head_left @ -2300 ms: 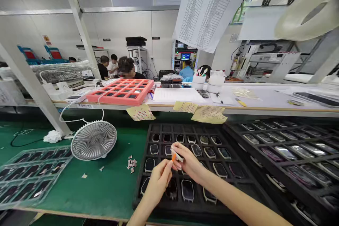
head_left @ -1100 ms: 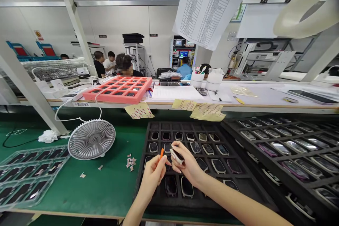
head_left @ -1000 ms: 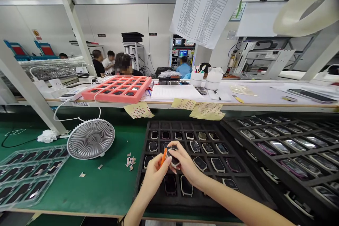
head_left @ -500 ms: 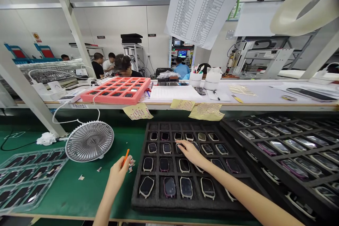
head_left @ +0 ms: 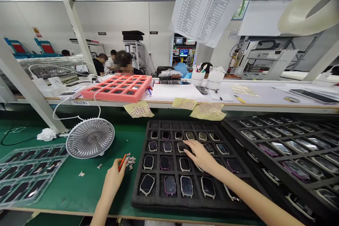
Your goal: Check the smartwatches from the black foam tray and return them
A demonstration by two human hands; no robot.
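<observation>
My right hand point(head_left: 202, 155), fingers loosely apart, lies nearest the watch body point(head_left: 181, 147), just left of its fingertips in the black foam tray point(head_left: 159, 203); my left hand point(head_left: 114, 178) pinches an orange stick point(head_left: 122, 162).

No text was legible: hanging printed sheet point(head_left: 209, 3) carried rows too small to read; white shelf-edge label point(head_left: 80, 102) was blurred.

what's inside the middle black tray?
Watch cases fill most pockets of the black tray; far row looks empty. The right hand hides a few pockets.
</observation>
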